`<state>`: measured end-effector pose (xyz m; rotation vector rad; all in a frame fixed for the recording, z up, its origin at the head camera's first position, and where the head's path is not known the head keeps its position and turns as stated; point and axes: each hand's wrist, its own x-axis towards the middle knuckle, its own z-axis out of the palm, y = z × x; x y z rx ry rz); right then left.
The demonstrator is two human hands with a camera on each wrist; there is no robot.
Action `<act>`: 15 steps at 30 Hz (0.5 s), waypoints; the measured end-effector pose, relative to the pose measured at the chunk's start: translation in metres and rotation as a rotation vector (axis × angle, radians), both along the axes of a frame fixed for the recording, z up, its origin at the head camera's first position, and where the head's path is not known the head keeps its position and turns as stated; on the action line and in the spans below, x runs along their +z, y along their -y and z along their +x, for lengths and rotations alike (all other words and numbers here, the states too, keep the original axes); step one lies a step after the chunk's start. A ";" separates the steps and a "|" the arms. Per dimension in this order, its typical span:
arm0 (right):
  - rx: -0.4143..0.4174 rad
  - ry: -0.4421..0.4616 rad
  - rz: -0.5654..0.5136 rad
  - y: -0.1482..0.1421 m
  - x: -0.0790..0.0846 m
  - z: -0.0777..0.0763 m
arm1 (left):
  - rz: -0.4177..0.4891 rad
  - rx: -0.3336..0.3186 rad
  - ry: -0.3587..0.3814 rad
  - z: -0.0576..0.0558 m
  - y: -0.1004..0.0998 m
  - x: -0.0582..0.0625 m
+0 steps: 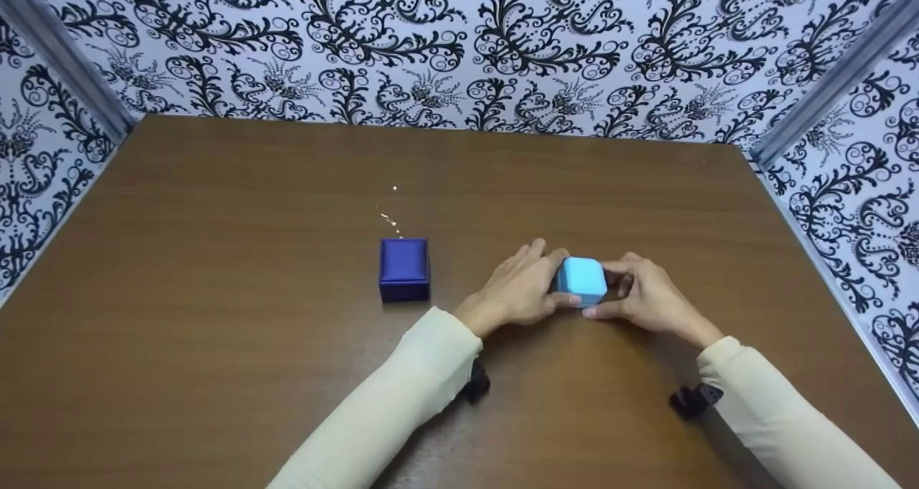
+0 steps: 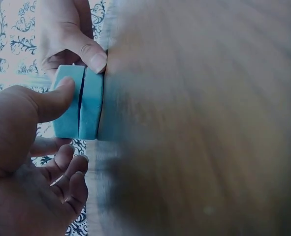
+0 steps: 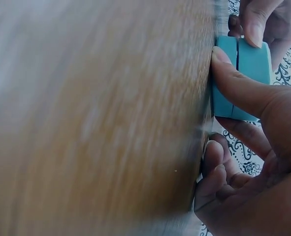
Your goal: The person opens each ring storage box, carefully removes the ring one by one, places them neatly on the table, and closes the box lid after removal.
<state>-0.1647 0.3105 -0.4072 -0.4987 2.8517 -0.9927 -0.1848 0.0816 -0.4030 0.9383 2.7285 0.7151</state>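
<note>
A small light-blue jewelry box (image 1: 582, 279) stands on the wooden table, held from both sides. My left hand (image 1: 523, 285) pinches its upper half, the lid, with the thumb (image 2: 61, 98) on the near face. My right hand (image 1: 646, 293) grips the lower half by the tabletop, its thumb (image 3: 234, 81) across the base. A thin dark seam, slightly wider at one end, runs between lid and base in both wrist views. To the left of my left hand sits a dark blue jewelry box (image 1: 404, 268) with its lid down.
Small pale flecks (image 1: 391, 221) lie behind the dark blue box on the brown table (image 1: 215, 259). Patterned white-and-black panels (image 1: 459, 51) in grey metal frames rise along the back and sides.
</note>
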 end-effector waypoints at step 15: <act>-0.015 0.001 -0.023 0.001 0.002 0.000 | 0.109 -0.006 0.257 -0.015 -0.002 0.009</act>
